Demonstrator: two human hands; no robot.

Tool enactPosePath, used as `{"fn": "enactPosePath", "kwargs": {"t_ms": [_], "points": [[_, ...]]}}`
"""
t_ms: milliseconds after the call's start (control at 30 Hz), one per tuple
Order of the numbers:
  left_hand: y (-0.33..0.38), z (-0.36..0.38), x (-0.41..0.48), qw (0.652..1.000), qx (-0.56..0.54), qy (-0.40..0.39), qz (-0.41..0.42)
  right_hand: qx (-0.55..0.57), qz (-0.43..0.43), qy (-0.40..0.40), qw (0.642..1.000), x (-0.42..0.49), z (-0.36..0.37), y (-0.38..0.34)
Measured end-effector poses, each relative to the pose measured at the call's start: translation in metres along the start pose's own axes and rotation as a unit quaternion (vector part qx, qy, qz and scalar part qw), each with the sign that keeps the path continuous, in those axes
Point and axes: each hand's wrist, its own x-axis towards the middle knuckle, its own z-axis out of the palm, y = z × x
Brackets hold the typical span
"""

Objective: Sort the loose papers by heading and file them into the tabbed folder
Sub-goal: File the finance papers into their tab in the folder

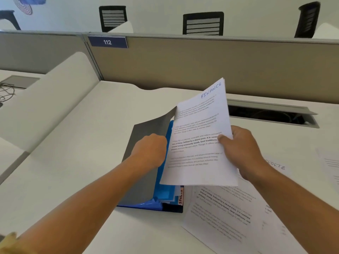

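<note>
A blue tabbed folder (pixel 165 197) lies on the white desk, its grey cover (pixel 145 132) lifted to the left. My left hand (pixel 149 149) grips the inner edge of that cover with curled fingers. My right hand (pixel 242 151) pinches a thin stack of printed papers (pixel 198 136) headed FINANCE in blue ink, held tilted above the folder's blue sleeves. An orange tab (pixel 181 196) reading SPORTS sticks out at the folder's near edge. The fingertips of my left hand are hidden behind the stack.
More loose printed sheets (pixel 225 213) lie on the desk (pixel 77 162) at the right, one headed SPORTS (pixel 276 165). An open cable tray (pixel 271 114) sits behind. A beige partition (pixel 183 61) with a 112 sign closes the far side.
</note>
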Motion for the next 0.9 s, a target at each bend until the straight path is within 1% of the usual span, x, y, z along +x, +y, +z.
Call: {"fn": "enactPosePath", "kwargs": {"t_ms": [67,233,400,633,700,833,900], "points": [[0.000,0.000,0.000,1.000,-0.004,-0.003,-0.001,-0.001,0.005,-0.017,1.000,0.000,0.009,0.000],[-0.003,0.000,0.002,1.000,-0.012,0.000,-0.007,-0.010,0.029,-0.097,0.995,0.000,0.027,0.006],[0.001,-0.002,0.002,1.000,-0.012,0.009,-0.008,-0.017,0.032,-0.147,0.989,-0.003,0.044,0.009],[0.002,-0.003,0.005,1.000,0.001,0.010,-0.022,-0.026,0.020,-0.154,0.988,-0.008,0.046,0.013],[0.005,-0.005,0.004,1.000,0.013,0.002,-0.019,-0.031,0.029,-0.164,0.986,-0.004,0.049,0.011],[0.012,-0.007,0.001,1.000,0.025,-0.009,-0.016,-0.077,0.049,-0.201,0.975,0.007,0.061,0.008],[0.015,-0.008,-0.001,1.000,0.019,-0.014,-0.013,-0.056,0.061,-0.203,0.976,0.012,0.066,0.009]]}}
